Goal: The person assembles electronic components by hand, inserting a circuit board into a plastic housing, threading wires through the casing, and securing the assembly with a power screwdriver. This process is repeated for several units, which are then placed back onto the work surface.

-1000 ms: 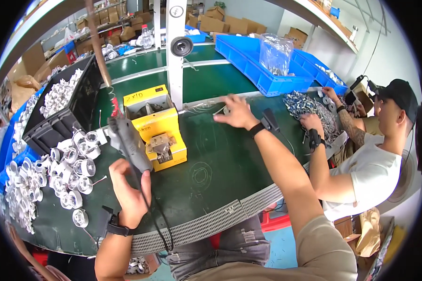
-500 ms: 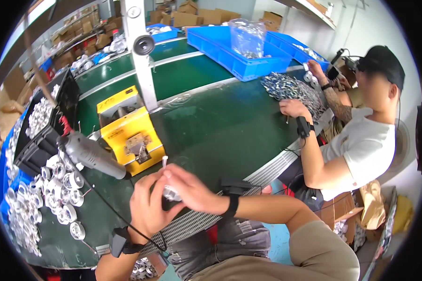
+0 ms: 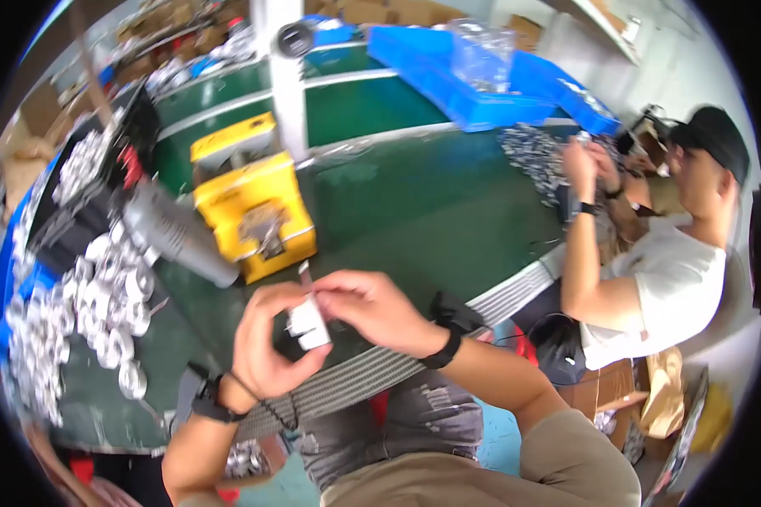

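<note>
A small white plastic fitting (image 3: 309, 324), blurred, lies between 2 hands, its long axis apparently near to far. The left hand (image 3: 262, 348) curls around its left; the right hand (image 3: 383, 313) pinches its far end.

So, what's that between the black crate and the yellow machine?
In the head view, a grey cylindrical power tool slants across the stretch between the black crate and the yellow machine.
</note>
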A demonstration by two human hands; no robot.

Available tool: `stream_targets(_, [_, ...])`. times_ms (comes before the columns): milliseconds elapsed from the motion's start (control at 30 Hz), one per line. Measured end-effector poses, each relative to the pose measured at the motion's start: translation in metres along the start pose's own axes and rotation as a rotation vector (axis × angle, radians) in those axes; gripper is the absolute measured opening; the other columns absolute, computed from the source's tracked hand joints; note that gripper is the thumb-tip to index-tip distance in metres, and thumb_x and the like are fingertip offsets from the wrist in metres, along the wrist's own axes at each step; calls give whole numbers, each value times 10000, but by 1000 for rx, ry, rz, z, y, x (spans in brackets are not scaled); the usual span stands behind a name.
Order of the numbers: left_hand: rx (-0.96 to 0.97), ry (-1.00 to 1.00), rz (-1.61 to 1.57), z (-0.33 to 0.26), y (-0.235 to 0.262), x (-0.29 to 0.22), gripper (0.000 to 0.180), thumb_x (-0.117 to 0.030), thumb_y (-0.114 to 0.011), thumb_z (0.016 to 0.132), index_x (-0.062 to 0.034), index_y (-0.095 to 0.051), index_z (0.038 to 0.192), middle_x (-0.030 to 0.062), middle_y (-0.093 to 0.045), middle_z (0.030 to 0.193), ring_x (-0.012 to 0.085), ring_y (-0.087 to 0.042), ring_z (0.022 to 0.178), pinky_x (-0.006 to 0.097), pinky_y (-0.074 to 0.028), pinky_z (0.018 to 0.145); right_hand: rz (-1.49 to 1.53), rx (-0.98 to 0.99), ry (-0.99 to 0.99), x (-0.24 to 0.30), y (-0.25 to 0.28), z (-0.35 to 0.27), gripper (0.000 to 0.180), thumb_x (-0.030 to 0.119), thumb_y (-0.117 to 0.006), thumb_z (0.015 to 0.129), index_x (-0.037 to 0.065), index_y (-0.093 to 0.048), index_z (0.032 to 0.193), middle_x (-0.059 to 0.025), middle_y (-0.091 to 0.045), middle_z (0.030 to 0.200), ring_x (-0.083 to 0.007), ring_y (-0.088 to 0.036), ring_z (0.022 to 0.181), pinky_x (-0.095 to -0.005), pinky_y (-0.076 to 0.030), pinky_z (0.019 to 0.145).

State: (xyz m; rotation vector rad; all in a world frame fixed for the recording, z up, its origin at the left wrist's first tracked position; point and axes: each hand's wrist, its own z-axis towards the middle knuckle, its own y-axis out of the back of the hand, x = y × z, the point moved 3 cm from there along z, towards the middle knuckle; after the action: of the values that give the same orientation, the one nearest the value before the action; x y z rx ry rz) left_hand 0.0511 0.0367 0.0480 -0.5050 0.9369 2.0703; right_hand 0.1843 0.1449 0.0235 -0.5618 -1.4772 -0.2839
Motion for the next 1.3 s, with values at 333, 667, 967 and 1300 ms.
stream_targets(333, [127, 91, -263, -2, 2, 6, 489, -50, -753, 694, -61, -620, 1164, 143, -545, 1151, 281, -581, 1034, 379, -479, 876, 350, -31, -87, -3, 6, -10, 271, 43, -588, 898, -16, -555, 1161, -62, -626, 984, -112, -567, 847, -259, -456, 760])
stream_targets(667, [185, 246, -512, -7, -2, 20, 518, 18, -777, 698, -86, -622, 1181, 106, -481, 1247, 231, -522, 1150, 374, -435, 981, 480, 83, -161, -10, 17, -12, 187, 134, -553, 935, 13, -595, 1072, -47, -611, 962, -123, -564, 894, -285, -456, 806])
stream_targets(967, [232, 610, -1002, -12, -3, 32, 550, -74, -734, 795, -44, -504, 1293, 78, -544, 1222, 195, -522, 1147, 339, -428, 971, 502, 39, -90, -4, 20, -14, 138, 87, -577, 899, 8, -569, 1012, -76, -611, 911, -173, -583, 879, -310, -467, 818])
stream_targets(1300, [164, 871, -1292, -12, -7, 41, 443, -329, -437, 991, -1, -475, 1286, 96, -607, 1115, 217, -603, 1046, 372, -514, 879, -43, -123, -22, -4, 2, -22, 116, 86, -620, 893, -16, -632, 840, -36, -611, 836, -83, -544, 769, -223, -425, 702])
